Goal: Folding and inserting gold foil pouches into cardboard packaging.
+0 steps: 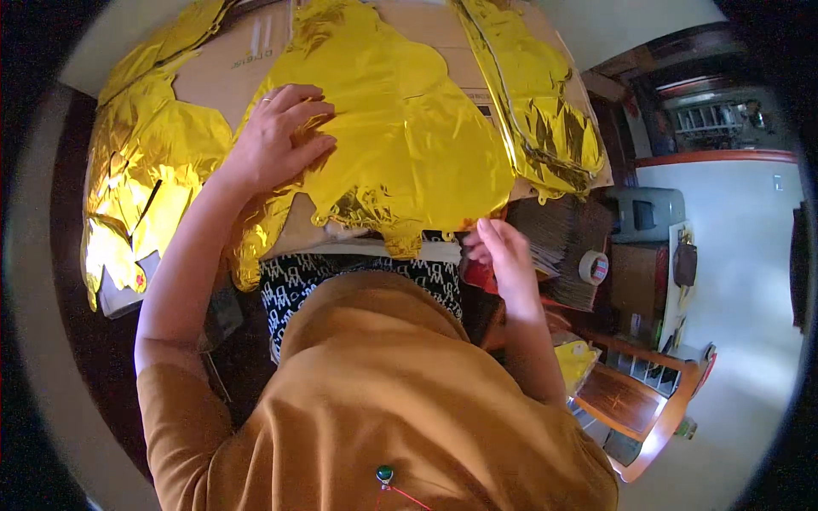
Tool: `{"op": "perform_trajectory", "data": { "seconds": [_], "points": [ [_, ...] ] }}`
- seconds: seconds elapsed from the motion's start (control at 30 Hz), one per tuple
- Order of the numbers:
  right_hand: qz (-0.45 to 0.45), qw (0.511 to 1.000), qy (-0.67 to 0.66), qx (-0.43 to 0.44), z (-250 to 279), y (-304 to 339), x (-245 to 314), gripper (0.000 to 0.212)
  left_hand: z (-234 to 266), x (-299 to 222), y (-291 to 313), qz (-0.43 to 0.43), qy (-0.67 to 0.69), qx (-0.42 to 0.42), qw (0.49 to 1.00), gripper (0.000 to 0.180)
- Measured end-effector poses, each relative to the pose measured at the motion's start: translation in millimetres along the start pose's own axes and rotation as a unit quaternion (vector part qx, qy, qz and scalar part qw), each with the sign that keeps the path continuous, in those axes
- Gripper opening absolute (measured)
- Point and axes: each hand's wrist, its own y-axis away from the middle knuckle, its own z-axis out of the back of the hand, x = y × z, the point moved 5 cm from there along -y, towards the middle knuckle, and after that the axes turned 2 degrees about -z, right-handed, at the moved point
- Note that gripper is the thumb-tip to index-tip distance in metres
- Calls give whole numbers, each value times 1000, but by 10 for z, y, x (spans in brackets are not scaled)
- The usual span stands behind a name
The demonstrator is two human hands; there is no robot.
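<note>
A large flat gold foil piece [400, 128], resembling an uninflated foil balloon, is spread over cardboard [213, 94] in front of me. My left hand [285, 136] lies on its left part, fingers stretched out and slightly apart, with a ring on one finger. At the foil's near right edge is my right hand [504, 260], its fingers curled in. An orange-red bit shows by those fingertips; whether they pinch it or the foil is hidden. More crumpled gold foil pieces lie at the left [145, 162] and right [545, 102].
Beside my right hand are a stack of cardboard sheets [545, 234] and a tape roll [594, 266]. A wooden chair [626, 400] stands at the lower right, near another yellow foil piece [575, 364]. A grey plastic item [646, 213] sits farther right.
</note>
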Motion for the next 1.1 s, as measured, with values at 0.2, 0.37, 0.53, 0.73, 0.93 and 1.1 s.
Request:
{"op": "perform_trajectory", "data": {
  "seconds": [0.2, 0.37, 0.53, 0.73, 0.93, 1.1],
  "points": [
    [-36, 980, -196, 12, -251, -131, -108, 27, 63, -91, 123, 13, 7, 6, 1000, 43],
    [-20, 956, -293, -21, -273, -1, 22, 24, 60, -185, 213, 2, -16, 31, 999, 47],
    [-6, 960, -275, -57, -222, -50, -14, 21, 19, -327, 206, 27, -25, 23, 999, 46],
    [146, 977, -68, -143, -59, -15, 318, 16, 20, -496, 75, 14, -4, -30, 999, 45],
    [193, 968, 8, -160, -224, -57, 507, 20, -286, -452, -55, -34, -26, -10, 999, 48],
    [185, 964, 70, -178, -306, -22, 451, 23, -309, -418, -42, -48, -26, -2, 999, 49]
  ]
}}
